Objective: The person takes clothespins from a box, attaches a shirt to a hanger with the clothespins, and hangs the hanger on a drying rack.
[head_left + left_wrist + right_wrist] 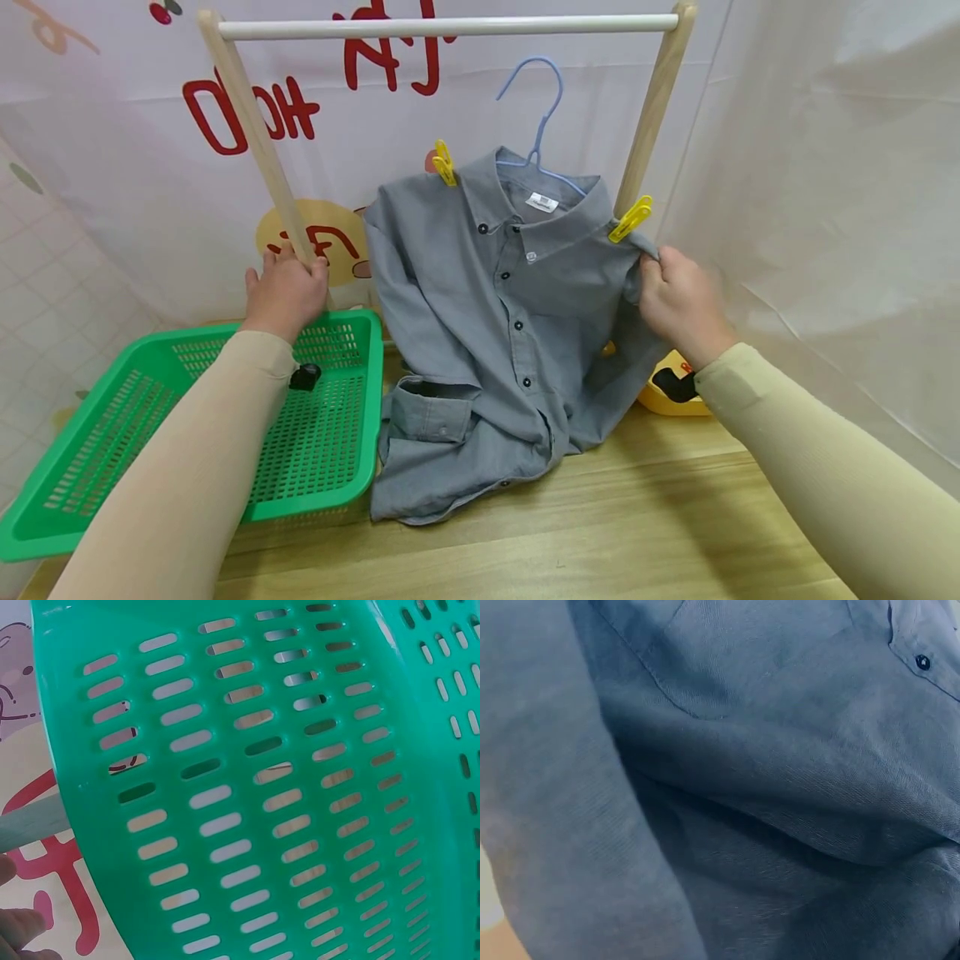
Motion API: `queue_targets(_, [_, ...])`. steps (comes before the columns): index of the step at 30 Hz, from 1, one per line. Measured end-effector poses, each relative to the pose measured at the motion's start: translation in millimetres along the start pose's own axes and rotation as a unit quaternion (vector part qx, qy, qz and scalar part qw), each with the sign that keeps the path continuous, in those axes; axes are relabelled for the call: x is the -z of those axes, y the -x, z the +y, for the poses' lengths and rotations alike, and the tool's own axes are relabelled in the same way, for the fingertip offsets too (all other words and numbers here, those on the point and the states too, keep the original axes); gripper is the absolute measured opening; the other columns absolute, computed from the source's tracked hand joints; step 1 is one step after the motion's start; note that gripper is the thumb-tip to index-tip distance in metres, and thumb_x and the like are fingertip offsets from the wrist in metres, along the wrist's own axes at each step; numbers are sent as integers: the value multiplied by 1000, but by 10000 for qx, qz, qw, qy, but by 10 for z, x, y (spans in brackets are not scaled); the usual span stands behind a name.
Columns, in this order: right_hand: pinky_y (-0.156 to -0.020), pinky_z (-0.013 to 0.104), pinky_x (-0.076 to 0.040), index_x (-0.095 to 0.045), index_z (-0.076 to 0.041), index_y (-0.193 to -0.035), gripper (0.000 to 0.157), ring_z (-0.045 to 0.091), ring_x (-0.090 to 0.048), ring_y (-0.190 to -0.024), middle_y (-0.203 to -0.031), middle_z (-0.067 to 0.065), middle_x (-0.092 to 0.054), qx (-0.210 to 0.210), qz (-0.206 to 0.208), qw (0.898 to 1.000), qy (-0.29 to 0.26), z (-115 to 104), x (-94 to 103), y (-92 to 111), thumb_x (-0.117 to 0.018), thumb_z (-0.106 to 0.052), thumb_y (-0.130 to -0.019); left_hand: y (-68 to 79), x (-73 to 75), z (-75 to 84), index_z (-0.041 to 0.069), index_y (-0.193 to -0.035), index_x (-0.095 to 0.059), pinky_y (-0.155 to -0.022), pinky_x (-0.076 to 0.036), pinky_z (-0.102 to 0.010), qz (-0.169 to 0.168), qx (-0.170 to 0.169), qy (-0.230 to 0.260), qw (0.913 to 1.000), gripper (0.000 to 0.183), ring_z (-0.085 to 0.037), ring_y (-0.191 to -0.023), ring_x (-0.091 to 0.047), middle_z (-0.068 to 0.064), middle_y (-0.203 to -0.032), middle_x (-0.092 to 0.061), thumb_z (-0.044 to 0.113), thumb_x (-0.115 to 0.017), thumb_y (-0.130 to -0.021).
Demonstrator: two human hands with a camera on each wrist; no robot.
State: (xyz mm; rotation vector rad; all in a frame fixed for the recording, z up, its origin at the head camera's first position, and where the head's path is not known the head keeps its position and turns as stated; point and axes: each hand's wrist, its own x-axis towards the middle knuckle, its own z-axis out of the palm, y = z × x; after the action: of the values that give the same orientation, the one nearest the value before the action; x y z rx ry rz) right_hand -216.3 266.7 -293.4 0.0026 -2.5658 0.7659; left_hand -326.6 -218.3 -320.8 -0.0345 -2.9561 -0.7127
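A grey button-up shirt [517,325] is on a blue hanger [542,125], its hook below the rack's white bar. Two yellow clothespins sit on its shoulders, the left clothespin [444,162] and the right clothespin [631,219]. My right hand [684,304] pinches the shirt at the right shoulder, by the sleeve top. In the right wrist view, grey shirt cloth [795,772] fills nearly everything. My left hand [287,292] grips the left wooden post [262,150] of the clothes rack low down, above the basket's back rim. Its fingers [22,930] show at the left wrist view's edge.
A green perforated basket [371,417] stands on the wooden table [600,533] beneath my left forearm. Behind my right wrist lies a yellow container [663,400], partly hidden. The white bar [450,27] spans the rack's top. A printed cloth backdrop [420,108] hangs behind.
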Motion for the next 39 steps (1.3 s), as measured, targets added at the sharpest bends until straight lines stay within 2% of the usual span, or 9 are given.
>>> queue_targets(4, [-56,40,-37,-44,-6,-80,42,29,-45,-61,-72,11,-43,-49,-63,9997,-237,-48,-22,-16,-33,-29,-113,-4,-4,-9,-14,-134,-62,-124,7,-76,0,-9,-18,10000,89,-56,-159,5,-31,-173,-6,57,-15,-110])
queue_targets(8, [-57,40,-37,-45,-6,-79,42,30,-45,-61,-71,12,-44,34,-14,9997,-254,-93,-48,-39,-34,-27,-113,-12,-8,-14,-14,-132,-64,-124,7,-75,13,5,-17,10000,91,-56,-160,5,-32,-173,-6,57,-13,-109])
queue_targets(14, [-55,40,-37,-45,-6,-81,42,28,-44,-58,-71,11,-43,-22,-89,9992,-377,-134,-70,-65,-32,-29,-114,-17,-9,-12,-15,-135,-61,-124,6,-75,27,0,-42,10000,90,-56,-159,4,-32,-173,-7,57,-13,-109])
queue_targets(20, [-52,38,-37,-43,-7,-79,42,26,-43,-55,-69,9,-42,-71,32,9985,-547,-204,-59,-88,-34,-30,-114,-12,-12,-8,-12,-127,-67,-124,6,-76,-4,-22,-82,10000,91,-56,-159,4,-32,-173,-6,58,-12,-109])
queue_targets(27, [-54,38,-37,-40,-9,-75,44,26,-42,-56,-68,8,-40,-103,213,9976,-654,-256,-64,-161,-35,-29,-113,0,-6,10,-12,-133,-64,-123,6,-76,-23,-6,-54,10000,84,-56,-159,5,-32,-172,-5,53,-16,-111])
queue_targets(33, [-55,38,-35,-38,-10,-73,45,24,-41,-56,-67,5,-38,-146,291,9971,-681,-311,-55,-208,-36,-30,-113,9,-4,15,-12,-123,-70,-123,5,-77,-48,-12,-121,9999,84,-57,-159,3,-33,-172,-7,53,-17,-111])
queue_targets(39, [-54,37,-35,-38,-10,-73,44,25,-40,-56,-66,5,-38,-211,303,9962,-793,-351,-52,-239,-36,-30,-112,-5,-10,1,-12,-127,-67,-123,6,-77,-28,-20,-89,10000,86,-57,-159,3,-32,-173,-6,55,-16,-111])
